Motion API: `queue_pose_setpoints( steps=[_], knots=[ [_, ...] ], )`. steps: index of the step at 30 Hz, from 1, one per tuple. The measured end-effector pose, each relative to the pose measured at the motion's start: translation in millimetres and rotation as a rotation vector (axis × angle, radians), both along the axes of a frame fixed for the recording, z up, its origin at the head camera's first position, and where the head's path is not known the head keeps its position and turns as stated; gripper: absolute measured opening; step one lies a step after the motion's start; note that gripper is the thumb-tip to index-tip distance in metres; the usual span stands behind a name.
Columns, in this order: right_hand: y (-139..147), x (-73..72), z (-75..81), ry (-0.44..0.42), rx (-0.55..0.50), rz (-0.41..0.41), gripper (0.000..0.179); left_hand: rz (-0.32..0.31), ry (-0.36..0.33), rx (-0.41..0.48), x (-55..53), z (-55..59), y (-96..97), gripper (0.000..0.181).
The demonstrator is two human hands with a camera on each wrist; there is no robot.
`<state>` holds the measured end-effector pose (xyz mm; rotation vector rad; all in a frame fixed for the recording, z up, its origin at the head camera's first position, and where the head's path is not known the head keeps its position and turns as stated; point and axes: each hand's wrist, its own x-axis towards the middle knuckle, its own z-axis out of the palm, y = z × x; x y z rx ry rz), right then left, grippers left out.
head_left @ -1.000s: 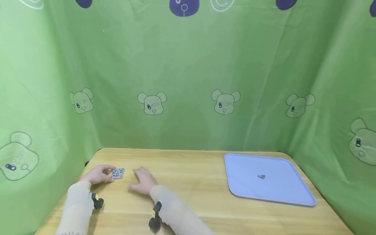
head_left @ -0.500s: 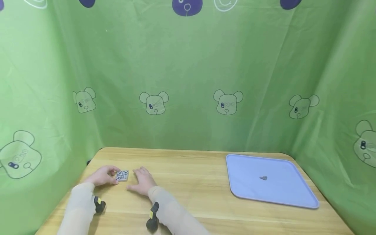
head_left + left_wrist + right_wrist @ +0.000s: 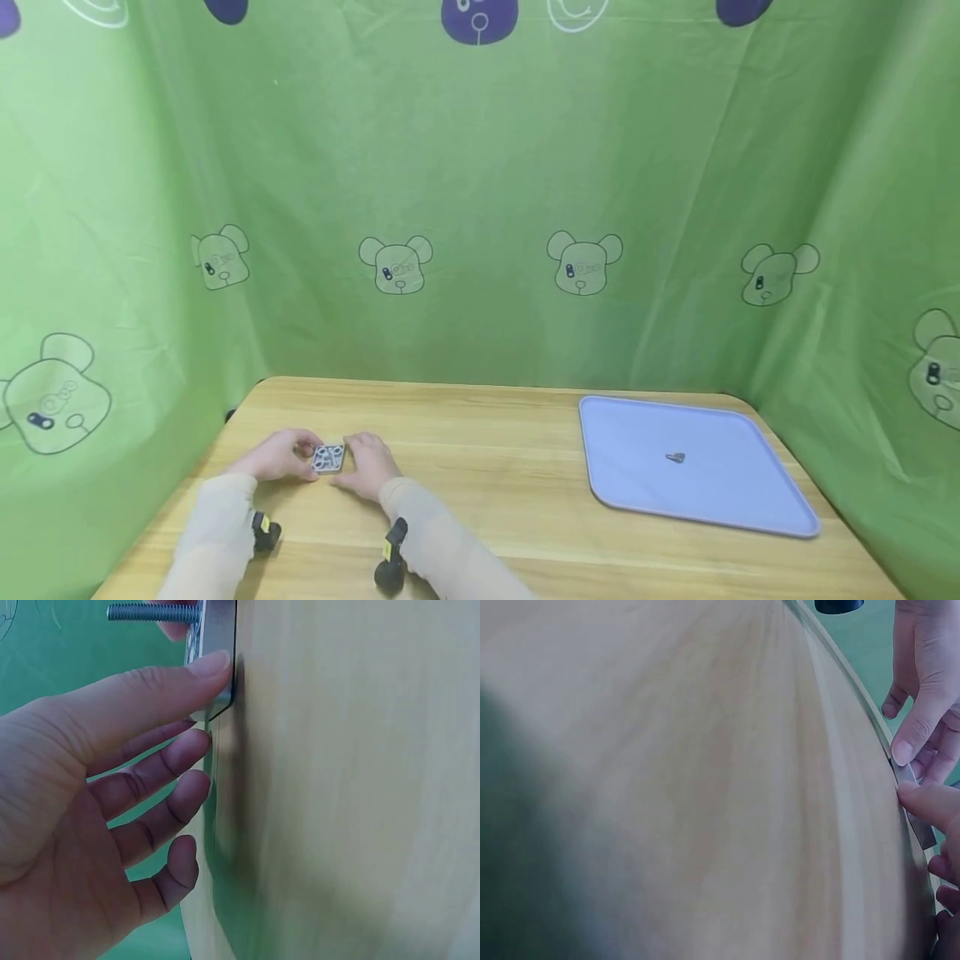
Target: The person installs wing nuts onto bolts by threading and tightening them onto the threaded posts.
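Note:
A small square metal plate (image 3: 328,458) with rings on its upper face stands at the left part of the wooden table. My left hand (image 3: 277,457) grips its left side, the thumb lying along the near edge. In the left wrist view a threaded bolt (image 3: 154,612) sticks up from the plate (image 3: 219,637), and the other fingers of the left hand (image 3: 112,772) are loosely bent below. My right hand (image 3: 369,468) holds the plate's right side. Both thumbs meet the edge of the plate (image 3: 922,831) in the right wrist view. Fingers behind the plate are partly hidden.
A pale blue tray (image 3: 630,492) lies on the right of the table (image 3: 480,517), with small metal pieces (image 3: 676,457) on it, too small to tell. Green curtains (image 3: 480,333) surround the back and sides. Black wrist cameras (image 3: 390,558) hang beneath the sleeves.
My left hand has slid the plate rightward and slightly nearer. The right hand, apart from the plate before, now meets its right side.

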<state>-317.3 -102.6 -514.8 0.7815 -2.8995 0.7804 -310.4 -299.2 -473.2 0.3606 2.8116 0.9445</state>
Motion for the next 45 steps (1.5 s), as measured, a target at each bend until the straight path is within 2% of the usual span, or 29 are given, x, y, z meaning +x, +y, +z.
queue_pose_setpoints(
  steps=[6,11,17,30,45],
  knots=[
    [5,-0.3,0.7,0.024,0.009,-0.003,0.055,-0.003,0.004,-0.002,1.5,-0.6,6.6,0.053],
    [13,-1.4,2.2,0.032,0.01,0.024,0.055,-0.006,-0.002,0.0,3.0,-1.2,11.7,0.055],
    [28,-3.2,3.9,-0.004,-0.03,0.039,0.055,-0.015,0.0,-0.01,3.0,0.3,24.2,0.056],
    [69,-6.1,7.7,-0.052,-0.048,0.056,0.055,-0.027,0.04,-0.046,-1.1,-1.4,66.5,0.051],
    [126,-13.7,11.3,-0.082,-0.052,0.04,0.057,-0.004,0.075,-0.043,-11.8,-5.3,124.6,0.049]
  ],
)
